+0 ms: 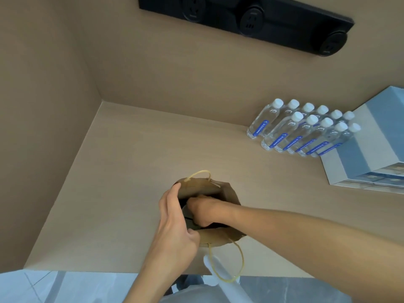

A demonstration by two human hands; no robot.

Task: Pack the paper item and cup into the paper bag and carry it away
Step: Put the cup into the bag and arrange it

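A brown paper bag [229, 194] with pale twine handles stands open on the beige counter [131, 160], close to its front edge. My left hand [175, 228] pinches the bag's left rim and holds the mouth apart. My right hand [205, 212] reaches down into the bag from the right, its fingers curled over a grey rounded top that looks like the cup [187, 212]; most of the cup is hidden. A white, paper-like strip [218, 270] lies under the near handle at the counter's edge; I cannot tell what it is.
Several water bottles [295, 130] stand in rows at the back right beside a blue-and-white box [371, 149]. A black socket strip [251, 18] hangs on the back wall. A side wall closes the counter on the left.
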